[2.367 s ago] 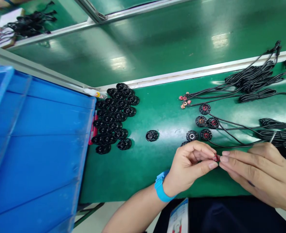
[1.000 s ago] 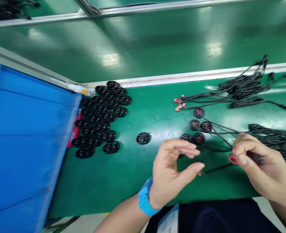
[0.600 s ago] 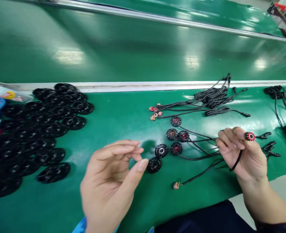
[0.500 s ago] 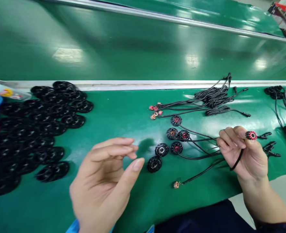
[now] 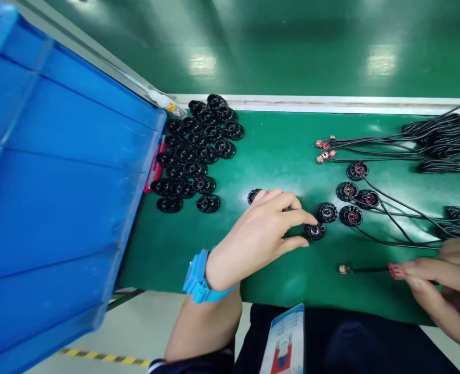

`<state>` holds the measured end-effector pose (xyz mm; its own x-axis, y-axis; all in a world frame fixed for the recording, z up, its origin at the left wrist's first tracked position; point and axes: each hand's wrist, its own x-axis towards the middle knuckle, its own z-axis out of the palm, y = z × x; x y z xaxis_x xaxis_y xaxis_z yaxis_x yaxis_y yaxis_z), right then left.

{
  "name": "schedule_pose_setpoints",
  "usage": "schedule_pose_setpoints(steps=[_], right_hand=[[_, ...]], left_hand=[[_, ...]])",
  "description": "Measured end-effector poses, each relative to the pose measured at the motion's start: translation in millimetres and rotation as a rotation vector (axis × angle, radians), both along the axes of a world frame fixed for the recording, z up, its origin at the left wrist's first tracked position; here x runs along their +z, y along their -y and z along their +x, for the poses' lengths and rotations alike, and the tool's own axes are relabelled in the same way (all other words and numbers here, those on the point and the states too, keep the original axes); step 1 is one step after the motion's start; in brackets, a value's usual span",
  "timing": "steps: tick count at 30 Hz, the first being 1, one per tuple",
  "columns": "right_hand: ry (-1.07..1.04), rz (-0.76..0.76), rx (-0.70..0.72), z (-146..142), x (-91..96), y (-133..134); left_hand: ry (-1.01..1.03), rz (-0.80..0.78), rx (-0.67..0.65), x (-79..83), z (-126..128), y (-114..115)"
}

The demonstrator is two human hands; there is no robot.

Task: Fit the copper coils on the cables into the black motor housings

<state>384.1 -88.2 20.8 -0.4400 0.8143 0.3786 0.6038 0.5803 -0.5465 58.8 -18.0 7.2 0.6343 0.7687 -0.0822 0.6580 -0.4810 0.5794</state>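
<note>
My left hand (image 5: 271, 221) hovers over the bench with thumb and index finger apart. Its index fingertip is at the edge of a black round housing (image 5: 314, 231); whether they touch I cannot tell. Just behind that lies a second black housing (image 5: 327, 212). Another dark round part (image 5: 253, 195) shows partly from under my left fingers. At the right, my right hand (image 5: 448, 278) pinches a small red motor stator (image 5: 396, 270) between thumb and fingers. A copper-coloured stator (image 5: 342, 269) on a black cable lies left of it.
Many black round parts (image 5: 196, 156) are gathered at the left, beside a large blue bin (image 5: 69, 171). Several housings fitted with stators and cables (image 5: 351, 215) lie right of centre. Bundled black cables (image 5: 440, 137) with bare stators are at the back right.
The view has swung left, bringing the blue bin in. My left hand has turned palm down and reached to the black housings. The right hand still holds the red stator, now lower.
</note>
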Motion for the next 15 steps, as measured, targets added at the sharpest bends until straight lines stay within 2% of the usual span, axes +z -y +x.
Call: schedule_pose_setpoints(steps=[3, 8, 13, 15], right_hand=[[0.078, 0.059, 0.030, -21.2, 9.0, -6.0], [0.223, 0.174, 0.059, -25.2, -2.9, -9.8], [0.276, 0.217, 0.056, -23.4, -10.3, -8.0], [0.302, 0.233, 0.083, -24.0, -10.9, -8.0]], left_hand=[[-0.032, -0.005, -0.035, -5.3, 6.9, 2.2], [0.032, 0.016, -0.104, -6.6, 20.9, 8.1], [0.043, 0.119, -0.013, -9.9, 34.6, 15.2], [0.035, 0.157, -0.025, -12.7, 40.2, 17.7]])
